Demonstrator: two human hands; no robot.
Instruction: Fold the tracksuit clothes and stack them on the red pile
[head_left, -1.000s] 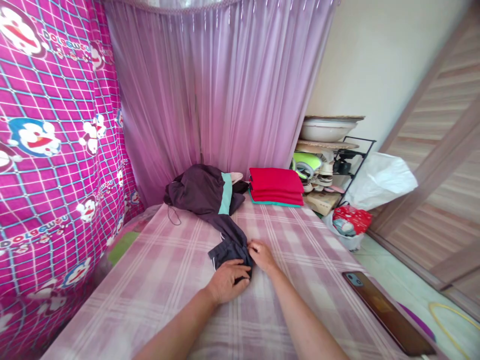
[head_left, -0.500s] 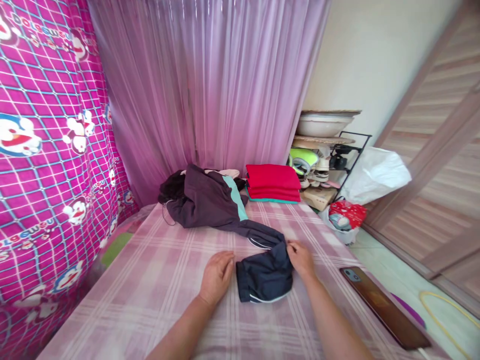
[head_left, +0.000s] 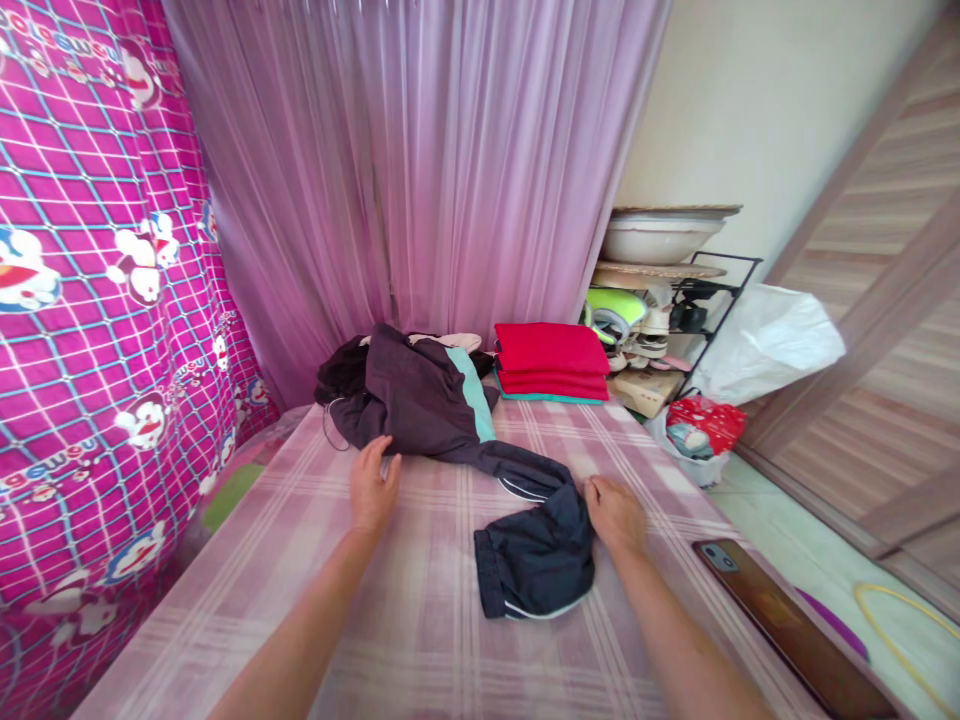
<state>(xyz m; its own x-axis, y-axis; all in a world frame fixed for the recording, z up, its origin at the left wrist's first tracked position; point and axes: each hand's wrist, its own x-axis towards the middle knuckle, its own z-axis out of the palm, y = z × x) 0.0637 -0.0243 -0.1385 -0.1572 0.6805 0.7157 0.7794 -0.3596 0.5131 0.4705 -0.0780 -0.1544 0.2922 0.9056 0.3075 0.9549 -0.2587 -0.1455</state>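
Note:
A dark jacket [head_left: 420, 400] with a pale teal stripe lies crumpled across the far part of the bed-like surface. One sleeve [head_left: 536, 560], edged with white piping, stretches toward me and bends back to the left, its cuff facing left. Close to the jacket's lower left edge, my left hand [head_left: 373, 488] is open, thumb apart from the fingers and nothing in it. My right hand [head_left: 616, 515] is at the right edge of the bent sleeve, fingers curled together on the cloth; the fingertips are partly hidden.
Folded red cloths [head_left: 553, 350] are stacked at the back, right of the jacket. A phone [head_left: 780, 620] lies on the plaid sheet [head_left: 300, 630] at right. Beyond the right edge stand a rack [head_left: 720, 320] and bags. A purple curtain [head_left: 465, 180] hangs behind.
My left hand has moved away from the sleeve's cuff, forward and left to the jacket's body, and its fingers have spread. My right hand stays at the sleeve's edge. The view has shifted slightly.

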